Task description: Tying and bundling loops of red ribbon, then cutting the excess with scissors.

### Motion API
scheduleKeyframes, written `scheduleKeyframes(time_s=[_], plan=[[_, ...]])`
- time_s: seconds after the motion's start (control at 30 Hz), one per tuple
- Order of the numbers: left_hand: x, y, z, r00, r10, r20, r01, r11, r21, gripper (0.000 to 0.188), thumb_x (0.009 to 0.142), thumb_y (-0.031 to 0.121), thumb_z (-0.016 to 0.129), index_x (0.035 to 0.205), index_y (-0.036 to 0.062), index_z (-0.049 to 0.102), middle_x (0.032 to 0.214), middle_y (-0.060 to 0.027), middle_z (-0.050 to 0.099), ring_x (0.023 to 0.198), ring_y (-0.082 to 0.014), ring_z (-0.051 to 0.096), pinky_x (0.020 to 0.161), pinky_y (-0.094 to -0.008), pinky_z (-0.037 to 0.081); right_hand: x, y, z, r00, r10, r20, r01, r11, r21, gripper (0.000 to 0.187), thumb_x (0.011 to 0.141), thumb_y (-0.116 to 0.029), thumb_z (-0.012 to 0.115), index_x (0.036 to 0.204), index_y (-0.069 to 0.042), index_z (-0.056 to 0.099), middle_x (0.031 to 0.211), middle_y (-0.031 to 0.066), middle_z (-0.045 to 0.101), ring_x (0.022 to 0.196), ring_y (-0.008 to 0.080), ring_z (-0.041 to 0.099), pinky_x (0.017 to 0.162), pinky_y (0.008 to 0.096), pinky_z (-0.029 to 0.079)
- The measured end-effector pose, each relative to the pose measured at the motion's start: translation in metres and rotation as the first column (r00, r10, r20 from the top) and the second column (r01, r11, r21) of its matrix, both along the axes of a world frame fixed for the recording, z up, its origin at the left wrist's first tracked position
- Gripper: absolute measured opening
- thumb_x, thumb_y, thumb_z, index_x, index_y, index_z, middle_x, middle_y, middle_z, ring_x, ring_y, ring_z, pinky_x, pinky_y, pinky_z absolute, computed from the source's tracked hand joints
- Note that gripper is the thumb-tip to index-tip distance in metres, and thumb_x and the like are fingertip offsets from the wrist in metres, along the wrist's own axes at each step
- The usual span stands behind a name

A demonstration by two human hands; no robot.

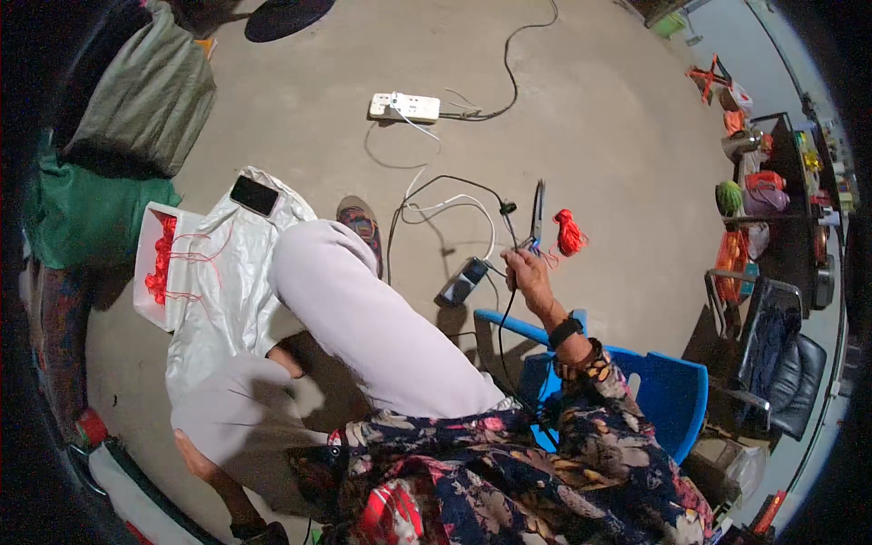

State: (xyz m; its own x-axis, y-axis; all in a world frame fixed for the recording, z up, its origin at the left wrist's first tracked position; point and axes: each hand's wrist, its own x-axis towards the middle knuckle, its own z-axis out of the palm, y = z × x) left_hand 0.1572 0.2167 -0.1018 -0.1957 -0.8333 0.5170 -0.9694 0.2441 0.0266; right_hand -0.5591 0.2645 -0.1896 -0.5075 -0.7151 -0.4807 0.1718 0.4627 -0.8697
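A seated person's right hand (527, 272) is closed around a thin black corded tool (538, 213) with a small bundle of red thread (569, 232) just beside its tip, while, well left of that tool, the left hand (195, 454) rests spread by the knee and a white box of red threads (163, 263) waits.

Right hand (527, 271): arm stretched forward and away from the body, wrist raised, fingers curled closed in a grip, knuckles up. Patterned sleeve reaches to the wrist; dark band and beaded bracelet sit on it. Left hand (193, 454): low at the person's left side, arm pointing down, palm side partly shown, fingers hidden; grip cannot be judged
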Motion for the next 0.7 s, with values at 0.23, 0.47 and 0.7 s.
scheduleKeyframes(time_s=[0.23, 0.47, 0.7], plan=[[-0.060, -0.007, 0.039, 0.984, -0.160, -0.077, 0.163, 0.986, 0.033, 0.048, 0.091, 0.020, 0.057, 0.127, -0.0095, 0.046, 0.124, -0.0285, 0.053, 0.113, -0.0387, 0.054, 0.095, -0.0447, 0.044, -0.029, -0.002, 0.103, 0.998, 0.059, 0.009, -0.059, 0.998, 0.017, 0.023, 0.093, -0.024, 0.053, 0.094, -0.003, 0.063, 0.058, -0.0062, 0.039, 0.047, 0.0048, 0.036, 0.042, 0.0218, 0.028], [-0.073, -0.018, 0.047, 0.262, 0.597, -0.758, -0.070, 0.795, 0.602, 0.053, 0.099, 0.040, 0.038, 0.131, -0.0020, 0.046, 0.127, -0.0178, 0.054, 0.116, -0.0303, 0.052, 0.103, -0.0406, 0.036, -0.060, 0.039, 0.161, 0.995, 0.100, -0.010, -0.098, 0.988, 0.117, 0.022, 0.095, -0.023, 0.052, 0.099, -0.004, 0.061, 0.057, -0.0085, 0.032, 0.046, 0.0034, 0.028, 0.042, 0.0209, 0.022], [-0.076, -0.022, 0.047, 0.247, 0.537, -0.807, -0.004, 0.833, 0.553, 0.056, 0.097, 0.044, 0.040, 0.124, -0.0034, 0.050, 0.118, -0.0168, 0.056, 0.102, -0.0272, 0.057, 0.088, -0.0395, 0.046, -0.073, 0.093, 0.167, 0.951, 0.039, -0.305, 0.008, 0.988, 0.151, 0.027, 0.093, -0.024, 0.052, 0.103, 0.000, 0.061, 0.060, -0.0090, 0.035, 0.049, 0.0034, 0.031, 0.044, 0.0211, 0.026]])
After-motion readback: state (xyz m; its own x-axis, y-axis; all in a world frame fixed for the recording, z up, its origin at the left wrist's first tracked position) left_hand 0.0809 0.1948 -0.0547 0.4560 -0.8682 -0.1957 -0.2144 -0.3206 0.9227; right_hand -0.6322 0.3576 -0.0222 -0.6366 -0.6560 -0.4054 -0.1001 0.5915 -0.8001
